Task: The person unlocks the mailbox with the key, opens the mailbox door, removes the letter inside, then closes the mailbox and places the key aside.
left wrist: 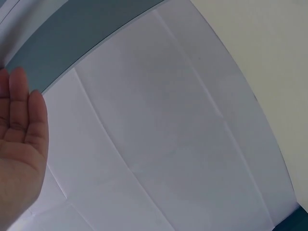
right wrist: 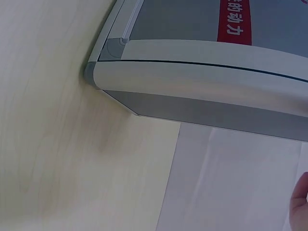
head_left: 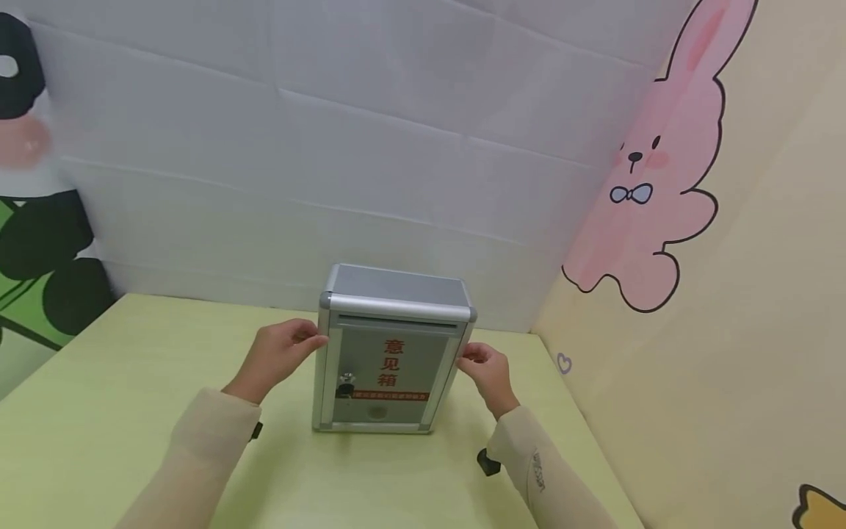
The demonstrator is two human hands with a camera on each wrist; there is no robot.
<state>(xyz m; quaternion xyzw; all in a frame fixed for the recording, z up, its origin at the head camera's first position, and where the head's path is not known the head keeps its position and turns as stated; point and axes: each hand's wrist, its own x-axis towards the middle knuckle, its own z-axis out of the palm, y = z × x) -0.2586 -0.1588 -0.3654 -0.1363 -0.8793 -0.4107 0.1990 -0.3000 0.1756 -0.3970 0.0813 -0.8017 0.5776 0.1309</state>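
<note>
A grey metal suggestion box (head_left: 396, 360) with silver edges, red Chinese lettering and a slot near its top stands upright on the table. A small lock with a key (head_left: 346, 386) hangs on its front panel at the left. My left hand (head_left: 280, 353) touches the box's left edge with its fingertips; in the left wrist view, the visible fingers of that hand (left wrist: 21, 139) are fairly straight beside the grey side panel (left wrist: 82, 36). On the opposite edge rest the fingertips of my right hand (head_left: 487, 375), loosely bent. Only a sliver of the right hand (right wrist: 300, 202) shows in the right wrist view.
The pale yellow-green table (head_left: 132, 419) reaches back to a creased white sheet (head_left: 396, 169). Along the right side runs a cream wall (head_left: 747, 353) with a pink rabbit picture (head_left: 654, 213). A black-and-green cartoon figure (head_left: 40, 257) is at the left.
</note>
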